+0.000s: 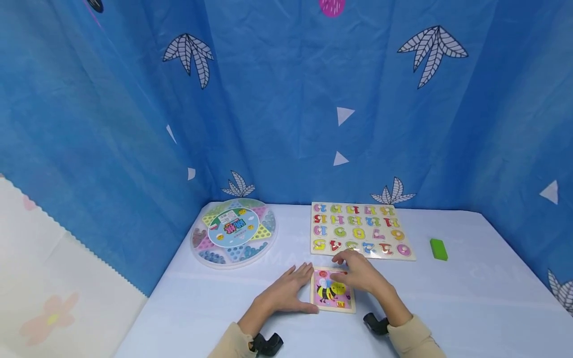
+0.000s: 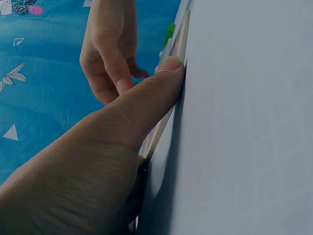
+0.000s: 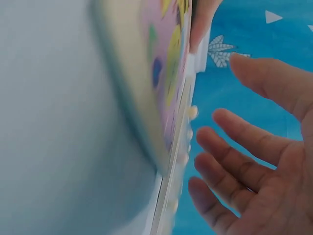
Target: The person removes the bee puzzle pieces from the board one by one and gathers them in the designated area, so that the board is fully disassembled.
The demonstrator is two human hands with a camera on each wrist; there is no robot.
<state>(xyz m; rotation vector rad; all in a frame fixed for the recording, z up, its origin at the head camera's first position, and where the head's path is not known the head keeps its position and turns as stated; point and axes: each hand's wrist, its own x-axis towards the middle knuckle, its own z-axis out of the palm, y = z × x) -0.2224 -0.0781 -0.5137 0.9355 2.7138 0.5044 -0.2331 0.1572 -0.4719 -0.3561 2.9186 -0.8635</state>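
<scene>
A small square wooden picture puzzle with a bee on pink lies on the table in front of the person. The left hand rests along its left side, fingers extended toward the far corner. In the left wrist view, the left thumb lies at the board's near edge. Over the puzzle's right part hovers the right hand, covering some of the picture. Its fingers are loosely bent and spread, with nothing held, as the right wrist view shows of the right hand. The puzzle's wooden frame is blurred there.
Behind the puzzle lies a wooden number board with colourful numerals. A round Chinese checkers set with marbles is at the back left. To the right sits a green block. Blue curtain hangs behind the white table.
</scene>
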